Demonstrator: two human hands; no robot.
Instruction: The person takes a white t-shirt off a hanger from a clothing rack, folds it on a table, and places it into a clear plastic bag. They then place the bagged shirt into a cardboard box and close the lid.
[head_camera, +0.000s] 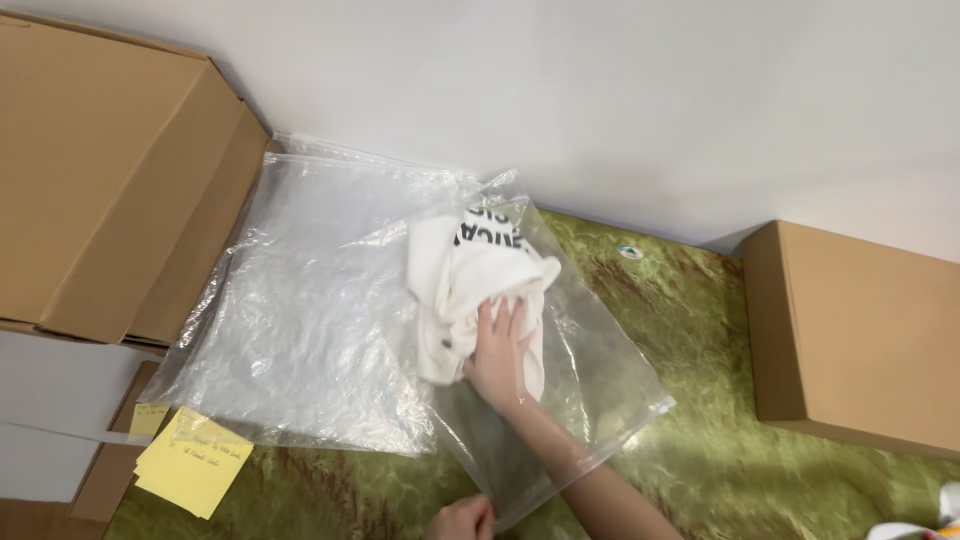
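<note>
Clear plastic bag with a white garment pushed deep inside, right hand on it, left hand at the bag's mouth.

Cardboard boxes stand at the left edge of the green cloth, with yellow sticky notes at the near-left corner and a second, flat plastic bag spread beside them. Overlapping it, the clear plastic bag lies with its long axis running from the near edge up and away toward the wall. The white garment sits bunched at its far end. The right hand is inside the bag, fingers spread and pressing flat on the garment. The left hand, nearer the body, pinches the bag's open rim. Another cardboard box sits well apart at the right edge; nothing blocks the arm.
</note>
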